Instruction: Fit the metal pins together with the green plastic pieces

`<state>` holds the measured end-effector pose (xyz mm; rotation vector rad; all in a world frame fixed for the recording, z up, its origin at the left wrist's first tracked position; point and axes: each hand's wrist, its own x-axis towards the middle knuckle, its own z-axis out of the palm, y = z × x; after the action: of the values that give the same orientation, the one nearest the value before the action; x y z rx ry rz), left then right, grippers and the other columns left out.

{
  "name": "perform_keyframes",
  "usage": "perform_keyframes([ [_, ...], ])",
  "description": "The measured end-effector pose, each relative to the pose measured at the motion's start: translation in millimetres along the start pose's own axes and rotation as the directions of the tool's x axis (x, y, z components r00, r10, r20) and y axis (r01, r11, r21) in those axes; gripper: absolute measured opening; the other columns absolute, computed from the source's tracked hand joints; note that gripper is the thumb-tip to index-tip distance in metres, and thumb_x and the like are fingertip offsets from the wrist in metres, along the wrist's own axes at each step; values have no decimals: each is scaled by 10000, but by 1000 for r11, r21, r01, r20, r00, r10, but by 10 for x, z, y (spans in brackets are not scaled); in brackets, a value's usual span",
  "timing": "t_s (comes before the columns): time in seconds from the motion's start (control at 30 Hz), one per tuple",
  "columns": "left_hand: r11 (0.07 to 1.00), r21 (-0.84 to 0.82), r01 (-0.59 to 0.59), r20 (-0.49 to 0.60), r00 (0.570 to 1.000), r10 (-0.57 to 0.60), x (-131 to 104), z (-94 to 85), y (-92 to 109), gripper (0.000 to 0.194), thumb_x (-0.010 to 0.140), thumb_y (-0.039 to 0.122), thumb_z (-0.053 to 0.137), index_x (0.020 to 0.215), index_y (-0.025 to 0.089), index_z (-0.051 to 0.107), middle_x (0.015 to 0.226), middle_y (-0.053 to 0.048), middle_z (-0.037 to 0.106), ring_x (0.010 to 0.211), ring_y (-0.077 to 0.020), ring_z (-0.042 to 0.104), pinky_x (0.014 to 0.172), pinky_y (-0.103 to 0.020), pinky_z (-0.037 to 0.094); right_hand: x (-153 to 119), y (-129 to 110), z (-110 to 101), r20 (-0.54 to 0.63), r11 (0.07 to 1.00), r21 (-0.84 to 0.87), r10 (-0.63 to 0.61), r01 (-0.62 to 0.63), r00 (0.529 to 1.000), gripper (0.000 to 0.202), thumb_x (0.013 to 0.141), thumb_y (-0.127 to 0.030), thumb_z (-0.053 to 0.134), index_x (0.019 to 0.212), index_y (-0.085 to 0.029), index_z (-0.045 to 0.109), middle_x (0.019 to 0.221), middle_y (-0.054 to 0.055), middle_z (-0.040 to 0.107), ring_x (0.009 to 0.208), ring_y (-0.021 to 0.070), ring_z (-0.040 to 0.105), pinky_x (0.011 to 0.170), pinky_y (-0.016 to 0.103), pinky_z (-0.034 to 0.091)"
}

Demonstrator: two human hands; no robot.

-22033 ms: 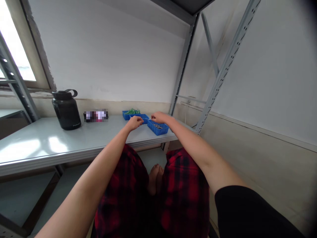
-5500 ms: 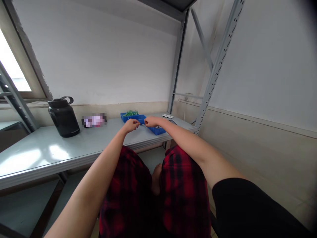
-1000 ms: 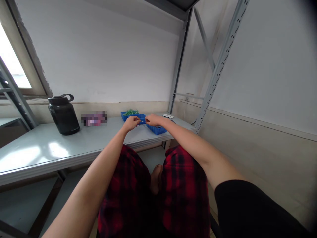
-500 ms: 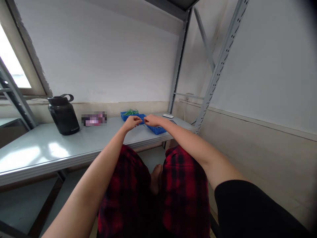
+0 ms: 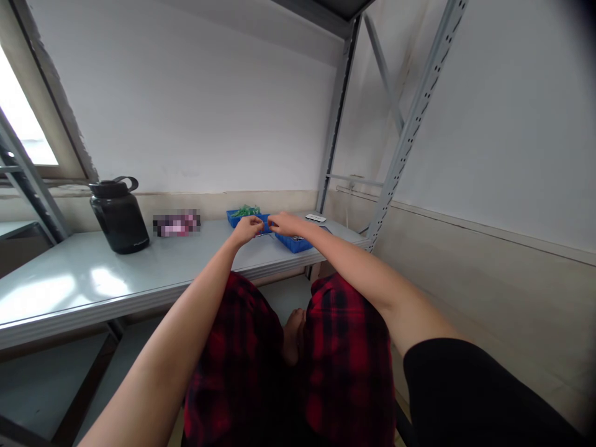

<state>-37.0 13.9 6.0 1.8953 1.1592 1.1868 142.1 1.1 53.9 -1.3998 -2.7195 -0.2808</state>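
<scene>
My left hand (image 5: 248,229) is held over the shelf top with its thumb and fingers pinched; whatever sits between them is too small to name. Close beside it on the right, my right hand (image 5: 285,224) has its fingers bent together, and its grip is likewise too small to make out. Behind the hands stands a blue tray (image 5: 231,219) with green stringy pieces (image 5: 246,211) in it. A second blue tray (image 5: 295,244) lies partly under my right hand and forearm and holds small things I cannot make out.
A dark water bottle (image 5: 120,217) stands at the left of the grey shelf top (image 5: 186,261). Near it lies a blurred-out pink item (image 5: 177,223). A flat white object (image 5: 315,218) rests at the back right. Metal uprights (image 5: 410,130) rise on the right.
My right hand has shifted slightly to the left and its fingers have moved a little. The left hand has stayed nearly in place, still pinched.
</scene>
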Motion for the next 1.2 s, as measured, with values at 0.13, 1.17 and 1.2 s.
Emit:
perform_keyframes([
  [0.13, 991, 106, -85, 38, 996, 82, 29, 9, -73, 195, 741, 327, 649, 732, 140, 703, 630, -27, 626, 623, -171, 570, 633, -295, 437, -14, -18, -15, -55, 1000, 29, -11, 13, 998, 283, 977, -257, 497, 1209, -169, 633, 1139, 112, 710, 954, 217, 653, 721, 254, 437],
  [1.17, 986, 162, -22, 99, 995, 6, 15, -6, -63, 300, 741, 445, 728, 736, 144, 724, 623, -17, 614, 607, -152, 524, 581, -273, 391, -52, 96, -32, 32, 1000, -13, -9, 9, 999, 197, 995, -238, 498, 1092, -177, 658, 1062, 93, 722, 882, 191, 645, 665, 240, 399],
  [1.2, 986, 168, -23, 95, 995, 7, 14, -7, -60, 296, 745, 442, 722, 735, 146, 724, 621, -17, 613, 601, -151, 522, 577, -271, 388, -58, 92, -42, 38, 1000, -9, -3, 4, 999, 187, 993, -237, 503, 1077, -177, 659, 1055, 93, 721, 876, 191, 644, 661, 241, 397],
])
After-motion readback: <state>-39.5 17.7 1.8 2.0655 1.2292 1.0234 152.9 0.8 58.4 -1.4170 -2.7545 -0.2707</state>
